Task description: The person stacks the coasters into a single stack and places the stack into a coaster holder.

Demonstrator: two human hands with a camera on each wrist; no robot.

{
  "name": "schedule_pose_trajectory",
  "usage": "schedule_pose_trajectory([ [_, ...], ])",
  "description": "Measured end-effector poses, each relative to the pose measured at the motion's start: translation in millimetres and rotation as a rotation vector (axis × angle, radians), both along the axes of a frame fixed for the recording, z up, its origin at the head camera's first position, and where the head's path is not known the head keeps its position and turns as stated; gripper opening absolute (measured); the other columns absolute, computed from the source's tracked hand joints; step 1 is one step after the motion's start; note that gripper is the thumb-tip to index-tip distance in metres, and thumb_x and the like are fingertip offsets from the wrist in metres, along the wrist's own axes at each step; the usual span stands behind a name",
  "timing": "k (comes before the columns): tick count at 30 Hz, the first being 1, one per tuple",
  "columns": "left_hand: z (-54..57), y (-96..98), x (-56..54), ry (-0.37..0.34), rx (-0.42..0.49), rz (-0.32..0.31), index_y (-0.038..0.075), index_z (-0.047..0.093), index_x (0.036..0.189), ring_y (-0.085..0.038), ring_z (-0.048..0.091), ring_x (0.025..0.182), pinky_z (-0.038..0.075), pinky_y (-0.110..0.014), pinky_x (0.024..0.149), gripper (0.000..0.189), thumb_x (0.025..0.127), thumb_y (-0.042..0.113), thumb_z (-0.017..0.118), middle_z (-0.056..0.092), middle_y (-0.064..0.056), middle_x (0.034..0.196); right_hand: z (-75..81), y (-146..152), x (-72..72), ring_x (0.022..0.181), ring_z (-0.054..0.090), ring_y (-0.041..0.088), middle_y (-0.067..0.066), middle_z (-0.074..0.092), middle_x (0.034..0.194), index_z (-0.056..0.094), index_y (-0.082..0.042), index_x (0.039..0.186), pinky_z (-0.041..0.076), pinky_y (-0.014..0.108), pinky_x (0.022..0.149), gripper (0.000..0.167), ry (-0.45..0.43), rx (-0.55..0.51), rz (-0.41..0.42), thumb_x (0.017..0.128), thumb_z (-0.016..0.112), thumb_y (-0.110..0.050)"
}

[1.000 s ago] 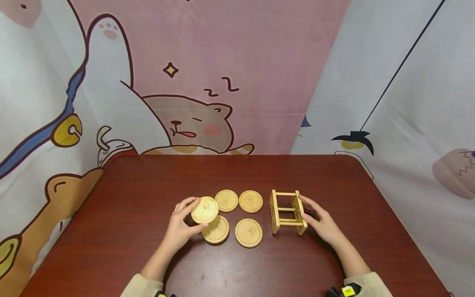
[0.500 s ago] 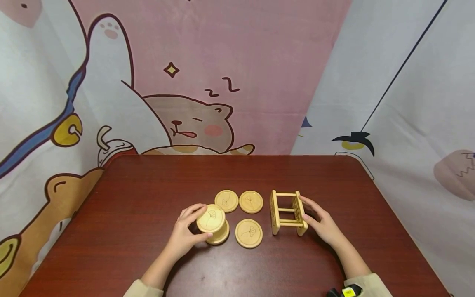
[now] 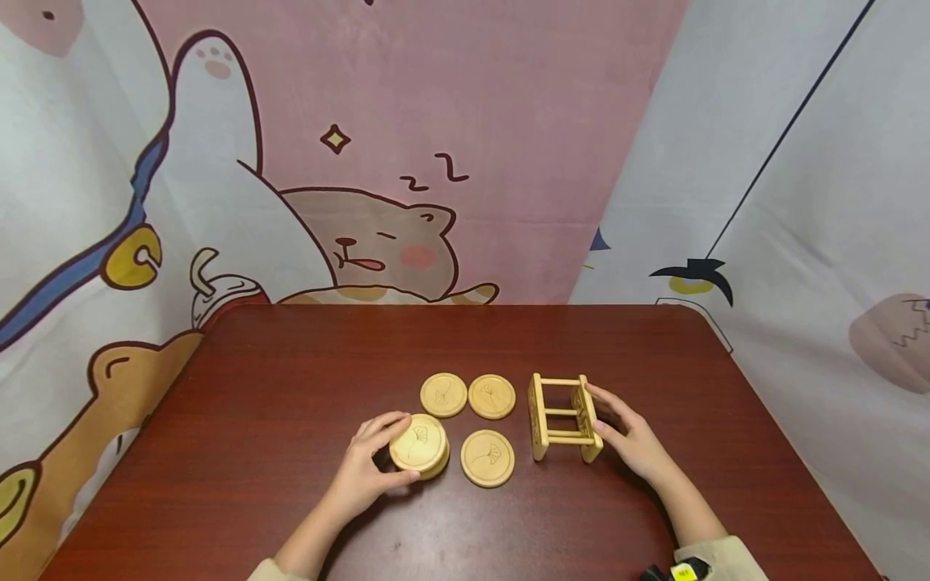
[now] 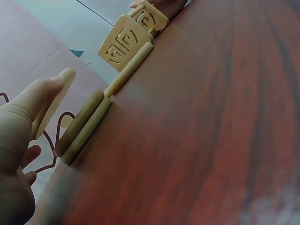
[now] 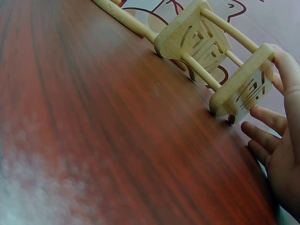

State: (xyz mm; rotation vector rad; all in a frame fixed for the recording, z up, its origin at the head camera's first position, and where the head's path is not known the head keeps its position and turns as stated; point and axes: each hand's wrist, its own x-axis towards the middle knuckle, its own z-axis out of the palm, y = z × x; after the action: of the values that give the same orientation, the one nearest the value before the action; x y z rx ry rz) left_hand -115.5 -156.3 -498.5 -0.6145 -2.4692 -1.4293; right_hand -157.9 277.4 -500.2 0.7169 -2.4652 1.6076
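Note:
In the head view my left hand [image 3: 366, 466] pinches a round wooden coaster [image 3: 419, 443], with a ginkgo leaf drawn on it, between thumb and fingers. The left wrist view shows a gap between this coaster and two stacked coasters [image 4: 85, 127] below it. From above, the held coaster hides most of that stack. My right hand [image 3: 638, 440] is at a small wooden rack [image 3: 539, 415], fingertips and thumb touching its right panel [image 5: 251, 84]. The rack stands on the table, its panels joined by round rods, with nothing between them.
A single coaster [image 3: 488, 458] lies to the right of the stack. Two more, a left one [image 3: 444, 394] and a right one [image 3: 492, 396], lie side by side behind. The reddish-brown table [image 3: 349, 347] meets a cartoon-printed cloth [image 3: 508, 161] at the back.
My left hand has moved the coaster slightly right and toward me, lowering it over the stack, which it now largely covers from above. The right hand and rack have stayed in place.

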Motion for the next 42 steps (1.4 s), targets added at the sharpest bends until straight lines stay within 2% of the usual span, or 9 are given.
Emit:
schedule_pose_trajectory([
  [12,-4.3,0.1,-0.7,-0.019,-0.039,-0.012,0.006,0.060,0.130,-0.023,0.043,0.123,0.025,-0.052,0.096,0.079,0.059,0.024,0.091,0.055,0.001,0.132,0.0,0.1,0.5,0.122,0.044,0.002,0.021,0.040,0.143,0.038,-0.004,0.145,0.039,0.021,0.095,0.054,-0.004,-0.002,0.001,0.094,0.054,0.003],
  [24,-7.1,0.0,-1.4,-0.043,-0.056,-0.022,0.006,0.060,0.130,-0.024,0.043,0.124,0.025,-0.052,0.095,0.079,0.060,0.023,0.090,0.055,0.003,0.133,-0.8,0.8,0.2,0.123,0.044,0.005,0.021,0.040,0.144,0.038,-0.003,0.145,0.038,0.020,0.095,0.054,0.008,-0.009,0.014,0.094,0.054,0.005],
  [42,-6.1,0.3,-1.6,-0.101,-0.054,-0.029,0.007,0.060,0.130,-0.024,0.041,0.125,0.023,-0.054,0.098,0.076,0.060,0.019,0.090,0.054,0.004,0.133,-1.4,1.1,-0.4,0.123,0.043,0.002,0.022,0.039,0.144,0.038,-0.003,0.145,0.038,0.019,0.094,0.054,0.007,-0.013,0.010,0.094,0.054,0.005],
])
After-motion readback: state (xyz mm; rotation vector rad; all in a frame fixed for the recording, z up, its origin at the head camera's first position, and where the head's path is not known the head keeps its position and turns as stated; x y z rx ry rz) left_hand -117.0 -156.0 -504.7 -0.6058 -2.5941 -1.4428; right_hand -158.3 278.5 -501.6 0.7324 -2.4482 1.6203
